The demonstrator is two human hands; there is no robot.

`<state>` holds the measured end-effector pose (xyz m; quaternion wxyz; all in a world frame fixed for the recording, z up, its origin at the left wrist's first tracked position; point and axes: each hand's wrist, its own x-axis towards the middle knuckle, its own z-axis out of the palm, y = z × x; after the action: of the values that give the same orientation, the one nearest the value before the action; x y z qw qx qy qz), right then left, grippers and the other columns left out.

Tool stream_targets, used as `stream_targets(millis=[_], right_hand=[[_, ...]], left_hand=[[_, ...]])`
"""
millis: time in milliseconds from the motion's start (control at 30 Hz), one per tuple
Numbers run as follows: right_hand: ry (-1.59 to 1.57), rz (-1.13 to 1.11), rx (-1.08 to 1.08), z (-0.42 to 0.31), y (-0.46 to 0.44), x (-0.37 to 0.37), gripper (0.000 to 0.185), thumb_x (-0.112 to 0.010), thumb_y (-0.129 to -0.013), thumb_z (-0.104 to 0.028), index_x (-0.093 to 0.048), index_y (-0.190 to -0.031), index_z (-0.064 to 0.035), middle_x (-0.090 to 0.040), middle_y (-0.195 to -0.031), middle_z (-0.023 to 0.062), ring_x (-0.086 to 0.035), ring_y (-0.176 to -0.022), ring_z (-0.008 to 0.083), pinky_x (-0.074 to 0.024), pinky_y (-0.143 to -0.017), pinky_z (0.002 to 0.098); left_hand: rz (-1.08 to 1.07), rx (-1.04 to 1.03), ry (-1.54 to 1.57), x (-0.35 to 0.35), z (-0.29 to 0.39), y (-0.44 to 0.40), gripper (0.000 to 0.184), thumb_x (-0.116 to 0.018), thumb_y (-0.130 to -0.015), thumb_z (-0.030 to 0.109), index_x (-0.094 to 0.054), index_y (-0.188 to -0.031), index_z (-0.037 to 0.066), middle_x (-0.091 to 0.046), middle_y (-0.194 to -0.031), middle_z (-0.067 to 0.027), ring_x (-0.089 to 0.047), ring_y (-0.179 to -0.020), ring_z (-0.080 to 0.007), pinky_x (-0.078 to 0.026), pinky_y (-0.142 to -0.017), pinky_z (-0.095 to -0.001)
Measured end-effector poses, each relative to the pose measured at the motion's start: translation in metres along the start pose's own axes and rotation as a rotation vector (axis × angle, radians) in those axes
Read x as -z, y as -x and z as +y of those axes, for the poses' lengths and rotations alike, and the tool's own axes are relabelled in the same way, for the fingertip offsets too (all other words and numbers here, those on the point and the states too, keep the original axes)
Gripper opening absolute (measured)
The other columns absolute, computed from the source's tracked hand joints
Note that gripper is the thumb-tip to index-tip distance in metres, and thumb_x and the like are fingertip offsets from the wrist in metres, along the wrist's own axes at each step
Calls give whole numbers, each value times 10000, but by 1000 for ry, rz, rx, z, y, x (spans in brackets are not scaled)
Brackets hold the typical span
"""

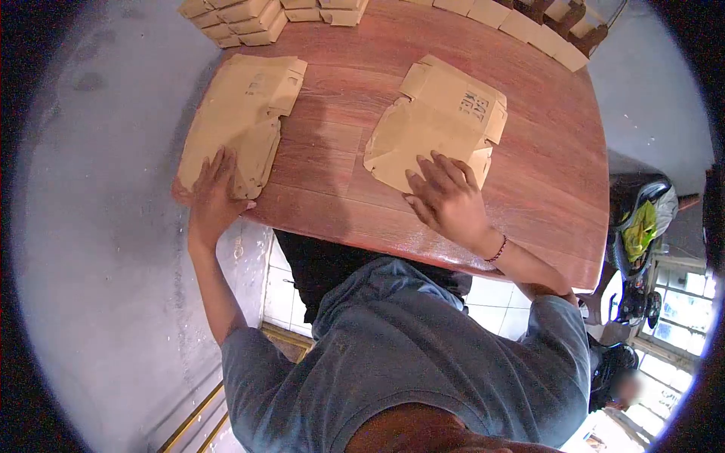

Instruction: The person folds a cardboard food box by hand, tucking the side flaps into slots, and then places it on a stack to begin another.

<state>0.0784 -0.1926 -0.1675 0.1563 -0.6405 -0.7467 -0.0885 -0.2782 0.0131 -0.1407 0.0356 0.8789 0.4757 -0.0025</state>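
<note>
Two flat, unfolded cardboard box blanks lie on the wooden table. My left hand (214,198) rests with spread fingers on the near end of the left blank (245,106), which has faint dark print near its far end. Over the near edge of the right blank (434,113) is my right hand (451,198), its fingers apart and slightly bent, the tips at the cardboard. Dark printed letters show on that blank's right side, and side flaps with slots stick out around it. Neither hand grips anything.
Folded cardboard boxes (245,23) are stacked at the table's far left. A row of more boxes (521,26), with dark brown pieces among them, lines the far right edge. A wall (106,189) runs along the left. Another person (615,381) is at the lower right.
</note>
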Motion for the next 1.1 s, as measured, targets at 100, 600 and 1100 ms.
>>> stream_targets(millis=[100,600,1100], right_hand=[[-58,1,14,2,0,2,364,-684,-852,-298,-657,-1153,-94,-574,-1291,142,-503,-1234,328,-372,-1036,483],[-207,-1,123,-4,-10,3,319,-663,-841,-226,-671,-1130,-90,-563,-1287,116,-473,-1258,315,-275,-1120,562],[-465,44,-26,-1,-23,23,627,-748,-760,-185,-517,-1329,-58,-455,-1396,207,-399,-1310,418,-312,-1103,539]], left_hand=[[-5,-7,-1,2,-3,1,999,-862,-575,205,-395,-1450,89,-319,-1541,-121,-282,-1407,-404,-303,-1130,-499],[233,-90,80,-8,-2,3,473,-732,-770,270,-640,-1181,53,-615,-1251,-129,-589,-1135,-325,-487,-936,-414],[1138,-97,-20,80,4,-27,55,-619,-887,86,-647,-934,91,-682,-951,-69,-671,-829,-246,-538,-673,-357]])
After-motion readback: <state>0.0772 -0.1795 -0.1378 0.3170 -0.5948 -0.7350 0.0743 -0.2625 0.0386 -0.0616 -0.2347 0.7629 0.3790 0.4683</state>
